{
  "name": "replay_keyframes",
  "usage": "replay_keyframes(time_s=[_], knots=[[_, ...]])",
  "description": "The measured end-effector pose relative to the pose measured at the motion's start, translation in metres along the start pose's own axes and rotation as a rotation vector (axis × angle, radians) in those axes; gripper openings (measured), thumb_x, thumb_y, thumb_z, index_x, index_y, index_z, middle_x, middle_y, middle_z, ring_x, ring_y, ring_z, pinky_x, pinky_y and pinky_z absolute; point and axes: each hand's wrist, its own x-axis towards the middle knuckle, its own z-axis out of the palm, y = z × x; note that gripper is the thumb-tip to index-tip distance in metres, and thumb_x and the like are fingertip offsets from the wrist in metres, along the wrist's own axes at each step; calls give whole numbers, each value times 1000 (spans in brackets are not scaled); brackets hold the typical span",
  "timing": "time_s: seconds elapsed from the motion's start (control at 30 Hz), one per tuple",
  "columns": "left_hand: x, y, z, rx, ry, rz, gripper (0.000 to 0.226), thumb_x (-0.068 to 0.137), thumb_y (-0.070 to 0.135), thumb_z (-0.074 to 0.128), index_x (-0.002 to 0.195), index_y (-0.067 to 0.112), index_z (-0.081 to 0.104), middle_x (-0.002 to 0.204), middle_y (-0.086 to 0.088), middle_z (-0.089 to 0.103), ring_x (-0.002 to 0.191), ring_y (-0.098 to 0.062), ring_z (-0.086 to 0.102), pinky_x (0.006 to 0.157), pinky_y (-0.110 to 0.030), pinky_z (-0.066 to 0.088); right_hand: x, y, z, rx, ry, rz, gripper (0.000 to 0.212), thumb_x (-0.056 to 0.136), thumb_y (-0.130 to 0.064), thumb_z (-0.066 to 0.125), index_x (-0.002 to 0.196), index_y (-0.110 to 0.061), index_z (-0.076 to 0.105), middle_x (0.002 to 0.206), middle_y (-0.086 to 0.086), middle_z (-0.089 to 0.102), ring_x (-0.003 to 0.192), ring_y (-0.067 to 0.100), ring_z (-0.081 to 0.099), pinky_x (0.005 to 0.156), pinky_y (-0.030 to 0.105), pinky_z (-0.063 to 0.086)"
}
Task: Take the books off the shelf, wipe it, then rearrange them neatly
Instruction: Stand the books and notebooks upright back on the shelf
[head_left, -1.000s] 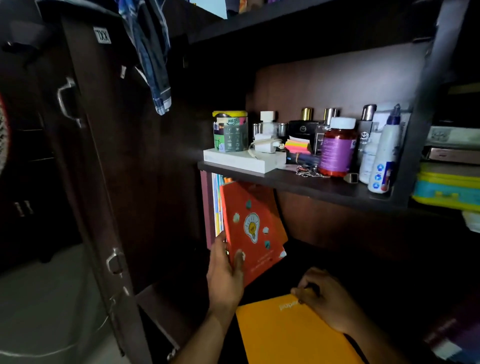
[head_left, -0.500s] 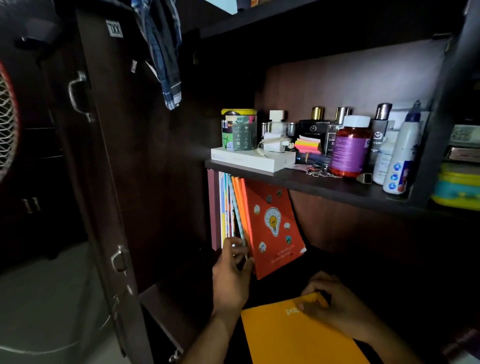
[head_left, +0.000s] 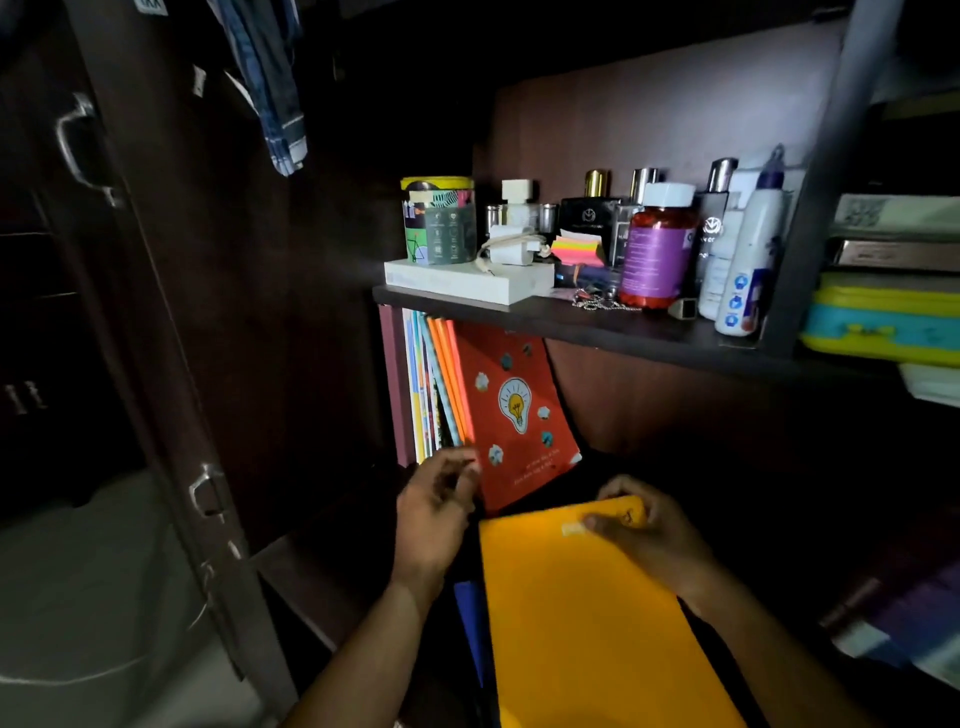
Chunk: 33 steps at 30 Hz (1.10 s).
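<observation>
Books (head_left: 441, 384) stood upright at the left end of the lower shelf (head_left: 322, 566), the outermost, a red book (head_left: 519, 415), leaning right. A yellow book (head_left: 587, 623) is gripped at its top edge by the right hand (head_left: 649, 535), ready for insertion. The left hand (head_left: 436, 504) is held by the row's lower edge, fingers loosely curled; contact cannot be told in the dim light. The red book is best pressed upright first, then the yellow one slid in flush beside it.
</observation>
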Motion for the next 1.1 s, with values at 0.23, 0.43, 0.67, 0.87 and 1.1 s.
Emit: replay_keyframes(time_s=[0.23,0.43,0.67,0.87,1.1], knots=[[-19,16,1,-3,-394,-105,39,86,54,73,118,33,74,121,7,74,114,-15,69,98,-35,55,6,-10,-3,408,367,82,19,93,-22,70,110,-14,66,95,15,73,84,32,69,72,40,56],[-29,19,-27,-170,-382,-174,48,94,36,70,137,18,63,134,-7,68,121,-31,66,100,-46,54,6,-19,20,307,395,-34,19,101,-41,52,117,-33,57,110,-4,63,91,13,60,71,29,43],[-34,45,-84,-294,63,4,41,97,33,53,138,35,56,134,11,67,120,-14,66,96,-42,54,5,5,36,-208,-179,-91,55,81,-71,68,130,-55,50,115,-22,65,110,-9,58,95,25,45],[-41,38,-64,-72,196,51,41,95,59,54,135,52,52,137,20,59,129,-14,58,101,-43,54,4,5,34,-371,-205,-155,32,89,-42,74,117,-47,60,113,-24,64,109,-15,54,93,16,39],[-49,27,-58,-73,-4,-178,42,85,45,65,122,53,47,128,17,63,108,-9,69,99,-46,56,11,13,34,-499,-251,-242,24,81,-60,73,93,-40,68,114,-26,55,116,-7,48,100,22,42]])
